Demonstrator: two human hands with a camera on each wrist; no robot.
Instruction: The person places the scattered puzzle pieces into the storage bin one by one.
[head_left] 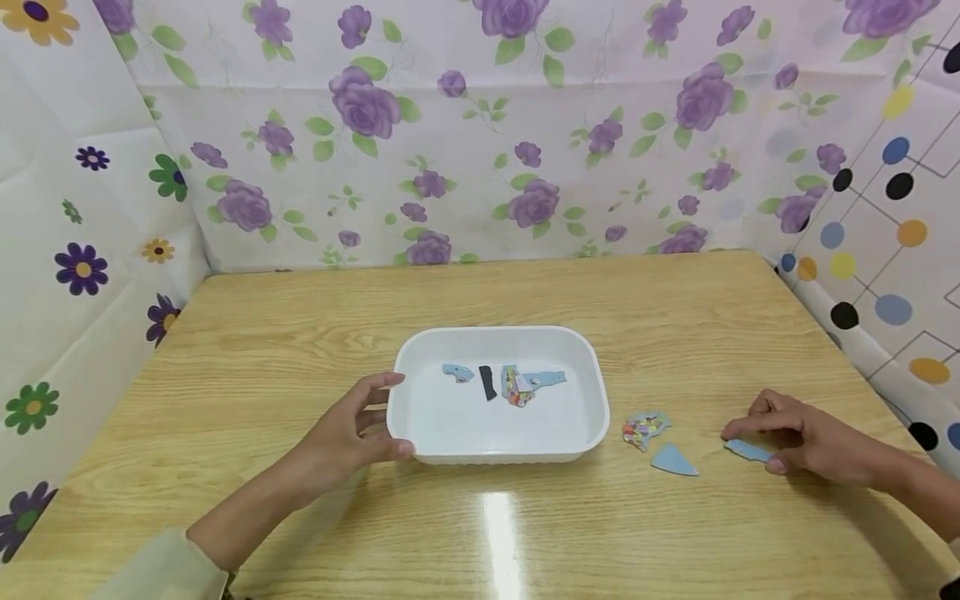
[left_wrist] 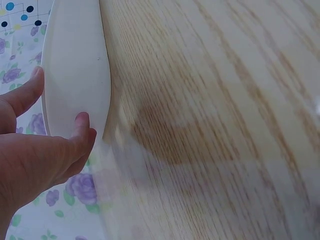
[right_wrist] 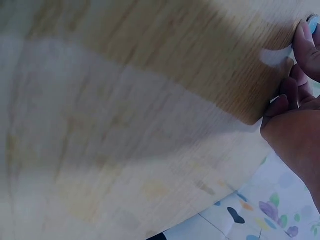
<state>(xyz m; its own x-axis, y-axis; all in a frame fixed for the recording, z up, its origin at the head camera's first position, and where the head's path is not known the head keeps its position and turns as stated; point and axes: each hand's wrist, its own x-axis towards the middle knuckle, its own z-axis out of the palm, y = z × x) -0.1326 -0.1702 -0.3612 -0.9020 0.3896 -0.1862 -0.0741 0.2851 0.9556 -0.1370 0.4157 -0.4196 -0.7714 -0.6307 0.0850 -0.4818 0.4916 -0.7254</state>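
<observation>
A white plastic tray (head_left: 465, 427) stands mid-table, and my left hand (head_left: 352, 433) grips its left end, thumb near the front corner. The left wrist view has that hand against the tray's outer wall (left_wrist: 77, 55). On the right, my right hand (head_left: 806, 437) pinches a light blue puzzle piece (head_left: 747, 451) between thumb and fingers, low over the table. The right wrist view catches only a sliver of the piece (right_wrist: 312, 24) at the fingertips. Between tray and right hand lie a multicoloured piece (head_left: 643, 429) and a blue triangular piece (head_left: 673, 460).
Inside the tray lie a small blue piece (head_left: 457, 372), a black strip (head_left: 487, 382) and a cluster of multicoloured and blue pieces (head_left: 517, 387). The wooden table (head_left: 300, 325) meets a floral cloth (head_left: 450, 167) at the back and patterned sheets at both sides.
</observation>
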